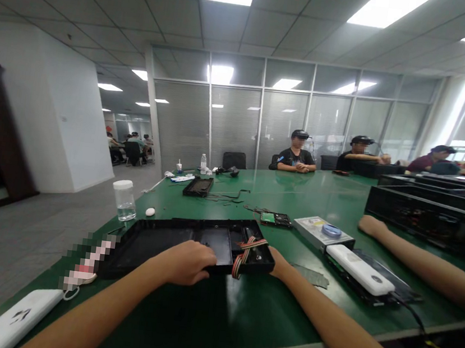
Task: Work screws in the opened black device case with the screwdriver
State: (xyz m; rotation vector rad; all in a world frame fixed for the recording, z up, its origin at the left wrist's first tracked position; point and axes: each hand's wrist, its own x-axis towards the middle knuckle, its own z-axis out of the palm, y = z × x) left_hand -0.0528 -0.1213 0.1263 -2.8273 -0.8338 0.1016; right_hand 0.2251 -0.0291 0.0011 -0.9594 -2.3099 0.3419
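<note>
A long black plastic case (173, 240) lies open on the green table (207, 312) in front of me. My left hand (185, 261) is curled over its near edge, fingers closed on the rim. My right hand (278, 263) is at the case's right end, mostly hidden behind it, next to a red-and-white striped ribbon cable (244, 251) that hangs over the edge. Whether its fingers grip anything is not visible.
A white power bank (359, 270) sits on a black board at right, beside a grey drive (319, 230) and a small green circuit board (275, 219). Another person's forearm (416, 261) lies at right. A clear jar (124, 200), white device (15, 319), black chassis (426, 215), seated people beyond.
</note>
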